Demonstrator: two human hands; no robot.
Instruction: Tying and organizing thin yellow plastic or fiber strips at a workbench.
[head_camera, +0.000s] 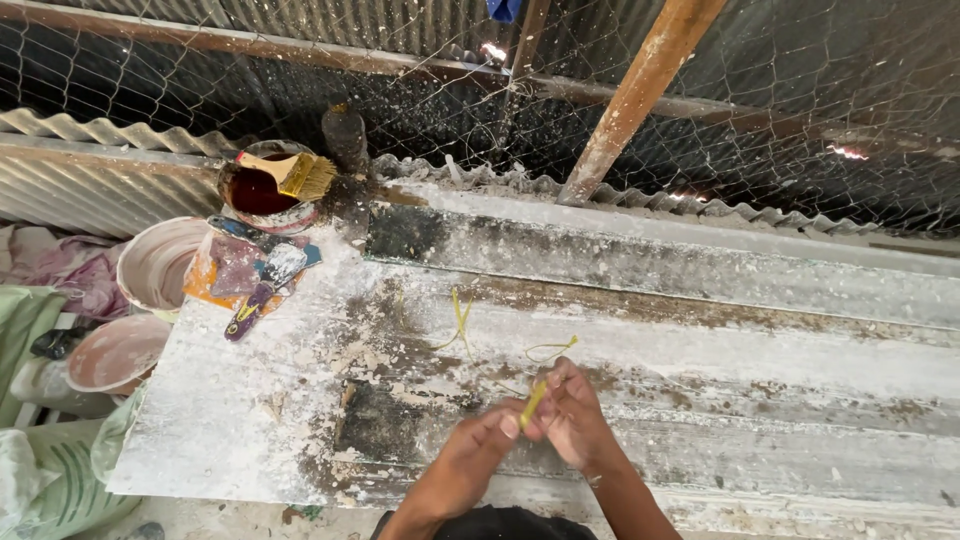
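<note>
Thin yellow plastic strip pinched upright between left hand and right hand, both closed on it, above the white-dusted plank table. The powdery surface could make fingers slip; a dropped strip might vanish among loose yellow strands. Paintbrush on tin stands well apart.

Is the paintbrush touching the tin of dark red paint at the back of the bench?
Touching. The head view shows the paintbrush lying across the open top of the tin, with its handle and bristles resting on the rim.
</note>
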